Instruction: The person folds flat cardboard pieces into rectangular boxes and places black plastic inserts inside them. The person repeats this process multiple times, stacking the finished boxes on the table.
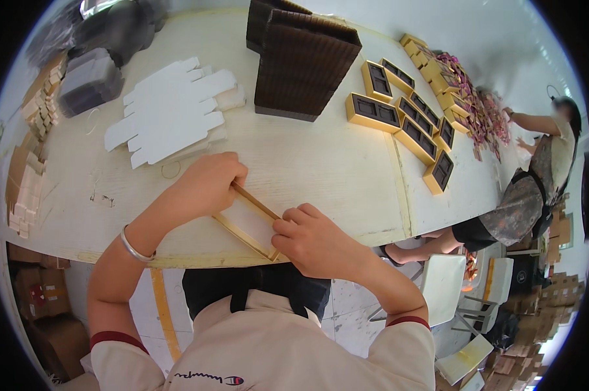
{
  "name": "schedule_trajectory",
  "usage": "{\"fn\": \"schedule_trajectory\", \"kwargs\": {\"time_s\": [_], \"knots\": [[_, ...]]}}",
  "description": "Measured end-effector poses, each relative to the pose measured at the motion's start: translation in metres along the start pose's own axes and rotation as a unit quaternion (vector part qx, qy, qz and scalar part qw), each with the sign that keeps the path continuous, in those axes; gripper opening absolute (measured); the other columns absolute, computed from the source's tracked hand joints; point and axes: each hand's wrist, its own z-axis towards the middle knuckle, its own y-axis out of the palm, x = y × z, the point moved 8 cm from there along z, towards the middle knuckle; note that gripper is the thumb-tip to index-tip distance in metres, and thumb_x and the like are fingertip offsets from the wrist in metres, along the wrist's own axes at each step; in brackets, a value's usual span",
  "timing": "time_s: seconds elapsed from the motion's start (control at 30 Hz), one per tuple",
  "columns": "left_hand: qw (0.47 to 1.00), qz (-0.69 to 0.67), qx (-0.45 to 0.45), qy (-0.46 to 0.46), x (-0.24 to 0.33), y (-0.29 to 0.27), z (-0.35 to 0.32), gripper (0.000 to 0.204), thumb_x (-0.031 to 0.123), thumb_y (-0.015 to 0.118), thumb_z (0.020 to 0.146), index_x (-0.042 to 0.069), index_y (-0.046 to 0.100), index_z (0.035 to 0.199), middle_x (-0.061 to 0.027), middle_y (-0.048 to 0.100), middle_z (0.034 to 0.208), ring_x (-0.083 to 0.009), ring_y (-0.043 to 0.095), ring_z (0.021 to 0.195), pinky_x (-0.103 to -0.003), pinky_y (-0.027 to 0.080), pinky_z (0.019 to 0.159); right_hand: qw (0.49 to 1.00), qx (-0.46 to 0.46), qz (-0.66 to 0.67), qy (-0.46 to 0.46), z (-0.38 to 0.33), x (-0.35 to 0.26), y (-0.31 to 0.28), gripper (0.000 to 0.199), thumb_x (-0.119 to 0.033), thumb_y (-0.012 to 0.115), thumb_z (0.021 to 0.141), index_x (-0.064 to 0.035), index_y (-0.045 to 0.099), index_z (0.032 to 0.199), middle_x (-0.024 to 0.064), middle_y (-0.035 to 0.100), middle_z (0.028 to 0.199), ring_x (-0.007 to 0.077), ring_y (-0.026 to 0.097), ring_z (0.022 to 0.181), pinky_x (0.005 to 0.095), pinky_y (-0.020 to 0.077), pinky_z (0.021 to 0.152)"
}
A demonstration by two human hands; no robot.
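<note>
A small rectangular box frame with gold edges and a pale inside (247, 238) is held between my two hands near the table's front edge. My left hand (210, 184) pinches its far left corner, fingers closed. On its right end, my right hand (313, 238) has its fingers curled over the edge. Straight ahead stands a tall stack of dark brown plastic trays (301, 68). Left of that stack lies a pile of flat white card blanks (174, 111). Several gold boxes with dark inserts (417, 138) sit to the right.
At the far right, another person (545, 156) reaches over a heap of pink and gold pieces (480, 111). Clear plastic trays (91, 81) and folded card pieces (26, 189) line the table's left side. White stools (443, 287) and cardboard cartons (555, 306) stand below right.
</note>
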Motion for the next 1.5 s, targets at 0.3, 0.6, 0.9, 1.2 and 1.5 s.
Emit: {"fn": "schedule_trajectory", "kwargs": {"time_s": [0.3, 0.6, 0.9, 1.2, 1.5], "knots": [[0.98, -0.142, -0.002, -0.137, -0.005, -0.007, -0.036, 0.032, 0.016, 0.072, 0.075, 0.002, 0.057, 0.099, -0.015, 0.058, 0.092, -0.0291, 0.057, 0.083, -0.035, 0.046, 0.073, 0.876, 0.432, -0.204, 0.058, 0.01, 0.084, -0.185, 0.024, -0.003, 0.065, 0.081, -0.003, 0.063, 0.105, 0.0111, 0.063, 0.106, 0.0299, 0.056, 0.102, 0.0382, 0.0435, 0.088], [0.995, -0.05, 0.042, 0.078, 0.036, -0.001, -0.073, 0.073, 0.029, 0.078, 0.072, 0.008, 0.047, 0.134, -0.0141, 0.049, 0.129, -0.0332, 0.044, 0.121, -0.042, 0.035, 0.103, 0.934, 0.311, -0.07, 0.163, 0.051, 0.149, -0.215, 0.012, -0.013, 0.075, 0.076, -0.0037, 0.069, 0.079, 0.0063, 0.066, 0.079, 0.0247, 0.057, 0.078, 0.0356, 0.0458, 0.075], [0.983, -0.029, 0.165, 0.069, 0.038, 0.007, -0.081, 0.088, 0.04, 0.079, 0.07, 0.007, 0.037, 0.14, -0.0155, 0.043, 0.135, -0.0348, 0.044, 0.12, -0.043, 0.034, 0.102, 0.844, 0.36, 0.394, 0.046, 0.002, 0.068, -0.205, 0.022, -0.019, 0.062, 0.093, -0.0022, 0.056, 0.106, -0.0007, 0.057, 0.081, 0.0065, 0.052, 0.079, 0.0217, 0.0413, 0.073], [0.955, -0.114, 0.231, 0.146, 0.054, -0.031, -0.084, 0.103, 0.037, 0.086, 0.06, 0.01, 0.031, 0.143, -0.0185, 0.037, 0.143, -0.0377, 0.046, 0.121, -0.041, 0.046, 0.091, 0.718, -0.074, 0.657, 0.217, -0.001, 0.076, -0.021, 0.021, -0.023, 0.06, 0.094, -0.0045, 0.058, 0.105, -0.0045, 0.053, 0.087, 0.0017, 0.045, 0.074, 0.0184, 0.0385, 0.065], [0.962, -0.256, 0.095, -0.023, 0.032, -0.023, -0.068, 0.046, 0.016, 0.077, 0.075, 0.004, 0.061, 0.117, -0.005, 0.064, 0.104, -0.0104, 0.054, 0.078, -0.022, 0.043, 0.063, 0.851, 0.107, 0.493, 0.144, -0.002, 0.066, -0.058, 0.044, -0.035, 0.064, 0.09, -0.0063, 0.055, 0.122, 0.0068, 0.054, 0.119, 0.0116, 0.055, 0.093, 0.0279, 0.0476, 0.083]]}}
